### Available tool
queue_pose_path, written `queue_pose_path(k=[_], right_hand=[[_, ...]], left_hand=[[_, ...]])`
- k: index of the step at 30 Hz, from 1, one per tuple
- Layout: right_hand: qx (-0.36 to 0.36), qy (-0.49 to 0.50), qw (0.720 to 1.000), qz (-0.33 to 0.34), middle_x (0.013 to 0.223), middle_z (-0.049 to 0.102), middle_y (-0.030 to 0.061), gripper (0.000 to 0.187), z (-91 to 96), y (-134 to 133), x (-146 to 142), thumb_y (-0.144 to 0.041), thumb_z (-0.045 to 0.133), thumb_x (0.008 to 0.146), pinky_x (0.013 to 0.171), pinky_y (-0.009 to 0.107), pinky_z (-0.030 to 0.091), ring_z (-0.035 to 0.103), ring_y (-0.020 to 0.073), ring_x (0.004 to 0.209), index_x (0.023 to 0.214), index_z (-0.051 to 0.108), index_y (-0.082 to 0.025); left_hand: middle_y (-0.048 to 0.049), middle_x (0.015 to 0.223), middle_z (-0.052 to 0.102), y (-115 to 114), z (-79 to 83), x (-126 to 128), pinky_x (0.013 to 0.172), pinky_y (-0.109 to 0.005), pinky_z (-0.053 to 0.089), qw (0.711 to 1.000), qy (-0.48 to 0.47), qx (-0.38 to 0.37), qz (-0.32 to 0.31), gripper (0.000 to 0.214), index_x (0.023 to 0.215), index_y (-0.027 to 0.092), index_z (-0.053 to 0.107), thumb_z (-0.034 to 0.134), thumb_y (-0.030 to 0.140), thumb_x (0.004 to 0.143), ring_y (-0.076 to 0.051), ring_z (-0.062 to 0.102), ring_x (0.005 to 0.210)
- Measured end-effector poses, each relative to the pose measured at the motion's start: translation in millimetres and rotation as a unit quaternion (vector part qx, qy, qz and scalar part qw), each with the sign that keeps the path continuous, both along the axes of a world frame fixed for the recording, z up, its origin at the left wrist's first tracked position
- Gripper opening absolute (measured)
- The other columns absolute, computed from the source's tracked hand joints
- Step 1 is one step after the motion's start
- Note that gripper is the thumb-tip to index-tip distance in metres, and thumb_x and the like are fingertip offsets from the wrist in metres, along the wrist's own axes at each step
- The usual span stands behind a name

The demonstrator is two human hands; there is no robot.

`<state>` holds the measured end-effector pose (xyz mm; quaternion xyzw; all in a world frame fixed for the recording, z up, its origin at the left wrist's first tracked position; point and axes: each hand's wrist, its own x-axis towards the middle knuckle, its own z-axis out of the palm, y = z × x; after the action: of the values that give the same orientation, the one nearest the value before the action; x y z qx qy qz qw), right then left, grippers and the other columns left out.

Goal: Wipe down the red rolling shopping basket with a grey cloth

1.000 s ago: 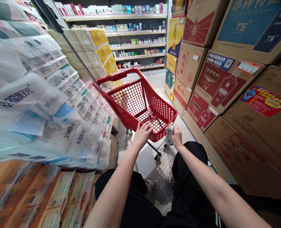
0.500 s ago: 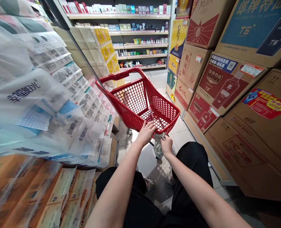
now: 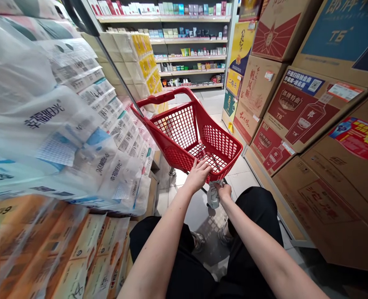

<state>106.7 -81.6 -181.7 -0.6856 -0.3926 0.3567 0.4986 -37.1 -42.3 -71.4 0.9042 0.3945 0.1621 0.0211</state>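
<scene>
A red plastic shopping cart [image 3: 179,124] with a lattice basket stands in the aisle in front of my bent knees. My left hand [image 3: 199,173] grips the near rim of its basket, fingers laid over the edge toward the inside. Closed on a crumpled pale grey cloth [image 3: 214,197], my right hand [image 3: 223,192] is at the near corner, just under the rim. The cloth hangs down against the cart's outer face. My right fingertips are partly hidden behind the cloth and the rim.
Wrapped tissue packs [image 3: 47,120] are piled close on my left, above orange packs [image 3: 31,245]. Cardboard cartons [image 3: 298,108] stack up along the right. Shelves [image 3: 190,39] with small boxes and bottles stand at the back. A dark-ended pole [image 3: 115,66] slants up from the cart.
My right hand has moved slightly down with the cloth, from the rim's corner to just beneath it. My left hand stays on the rim. The view has shifted a little left.
</scene>
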Motion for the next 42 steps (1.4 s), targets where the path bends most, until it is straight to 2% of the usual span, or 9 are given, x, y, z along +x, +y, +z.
queue_pose_path(k=[9,13,16,19,22,28,33,36,42], right_hand=[[0.064,0.082,0.994,-0.031,0.070,0.067,0.0048,0.043,54.7,-12.6,19.2,-0.051,0.059,0.070,0.060,0.026,0.046,0.061,0.0182,0.066,0.082,0.065,-0.011],[0.187,-0.018,0.977,-0.105,0.098,0.065,0.0104,0.043,97.8,3.1,42.0,-0.046,0.047,0.084,0.083,0.034,0.045,0.059,0.0216,0.092,0.108,0.058,-0.013],[0.266,-0.115,0.953,-0.092,0.115,0.056,0.0131,0.039,117.9,25.5,47.8,-0.037,0.038,0.090,0.093,0.039,0.039,0.052,0.0233,0.107,0.120,0.052,-0.016],[0.287,-0.218,0.932,0.033,0.110,0.056,0.0128,0.032,108.8,38.9,43.0,-0.030,0.038,0.090,0.090,0.041,0.039,0.051,0.0239,0.102,0.112,0.058,-0.018],[0.286,-0.348,0.879,0.158,0.099,0.060,0.0102,0.023,83.2,36.6,39.5,-0.029,0.043,0.090,0.090,0.043,0.036,0.049,0.0246,0.100,0.100,0.062,-0.020],[0.315,-0.493,0.767,0.264,0.102,0.060,0.0100,0.035,63.7,32.5,56.5,-0.045,0.049,0.087,0.092,0.041,0.033,0.048,0.0249,0.099,0.111,0.058,-0.021],[0.317,-0.567,0.700,0.296,0.083,0.060,0.0096,0.035,69.6,54.4,62.1,-0.051,0.049,0.085,0.078,0.035,0.037,0.050,0.0224,0.083,0.089,0.063,-0.019],[0.315,-0.574,0.681,0.328,0.075,0.059,0.0088,0.040,70.6,64.5,57.4,-0.056,0.050,0.083,0.072,0.033,0.036,0.050,0.0209,0.077,0.077,0.062,-0.018],[0.345,-0.558,0.687,0.313,0.073,0.060,0.0088,0.040,70.0,56.4,39.6,-0.054,0.049,0.085,0.068,0.031,0.035,0.051,0.0189,0.072,0.075,0.061,-0.017]], left_hand=[[-0.0048,0.130,0.053,3.0,6.0,-6.7,0.115,-0.048,0.003,1.000,0.001,-0.026,-0.016,0.052,0.121,0.023,0.050,0.035,0.000,0.077,-0.015,0.026,0.137],[-0.0063,0.138,0.046,4.0,5.1,-9.0,0.116,-0.046,0.006,0.999,-0.007,-0.036,-0.004,0.069,0.133,0.020,0.039,0.031,-0.005,0.069,-0.013,0.026,0.137],[-0.0078,0.140,0.043,4.1,4.5,-7.3,0.115,-0.046,0.007,0.999,-0.008,-0.037,-0.001,0.073,0.136,0.018,0.034,0.031,-0.004,0.068,-0.013,0.026,0.137],[-0.0083,0.141,0.043,3.7,4.9,-4.6,0.115,-0.045,0.009,0.999,-0.005,-0.034,-0.003,0.074,0.138,0.018,0.031,0.031,-0.003,0.067,-0.013,0.027,0.136],[-0.0091,0.141,0.043,3.2,5.1,-4.0,0.115,-0.046,0.009,0.999,-0.002,-0.032,0.002,0.072,0.139,0.017,0.030,0.032,-0.001,0.069,-0.013,0.028,0.136],[-0.0089,0.142,0.040,1.8,4.7,-6.8,0.115,-0.045,0.010,0.999,-0.008,-0.041,0.021,0.069,0.138,0.018,0.030,0.030,0.000,0.071,-0.012,0.027,0.136],[-0.0097,0.143,0.039,0.4,2.7,-3.0,0.116,-0.045,0.007,0.999,-0.011,-0.035,0.026,0.074,0.138,0.015,0.030,0.033,-0.002,0.065,-0.014,0.026,0.137],[-0.0116,0.142,0.039,0.0,0.4,-1.7,0.115,-0.046,0.008,0.999,-0.013,-0.028,0.032,0.069,0.137,0.014,0.030,0.035,0.002,0.070,-0.016,0.027,0.136],[-0.0112,0.138,0.045,3.5,-3.7,-6.9,0.115,-0.045,0.010,0.999,-0.011,-0.015,0.041,0.060,0.138,0.015,0.030,0.031,0.005,0.079,-0.015,0.031,0.134]])
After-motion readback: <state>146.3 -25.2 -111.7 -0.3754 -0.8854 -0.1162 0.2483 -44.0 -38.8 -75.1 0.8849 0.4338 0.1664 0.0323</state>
